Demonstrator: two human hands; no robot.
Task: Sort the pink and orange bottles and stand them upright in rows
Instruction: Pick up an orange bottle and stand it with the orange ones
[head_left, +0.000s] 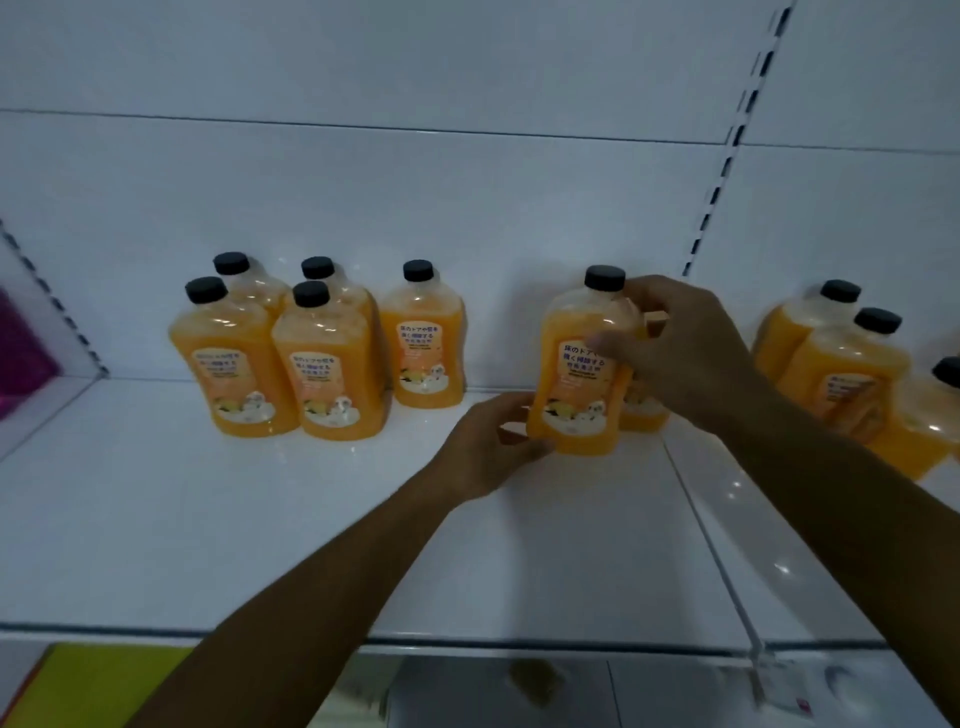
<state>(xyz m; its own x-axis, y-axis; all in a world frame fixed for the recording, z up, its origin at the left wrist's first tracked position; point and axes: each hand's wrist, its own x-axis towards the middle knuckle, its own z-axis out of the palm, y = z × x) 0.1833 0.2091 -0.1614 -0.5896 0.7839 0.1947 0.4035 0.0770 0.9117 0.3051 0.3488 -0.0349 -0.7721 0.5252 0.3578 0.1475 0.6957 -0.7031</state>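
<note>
An orange plastic bottle with a black cap (576, 364) stands upright, or nearly so, at mid-shelf, the right hand (685, 353) wrapped round its shoulder and the left hand (493, 447) gripping its base. Left of it, five matching orange bottles (311, 353) already stand in rows on the white glossy shelf (208, 519). To the right a loose cluster of orange bottles (852, 374) appears unsorted, and no pink bottle shows clearly, so much seems left.
</note>
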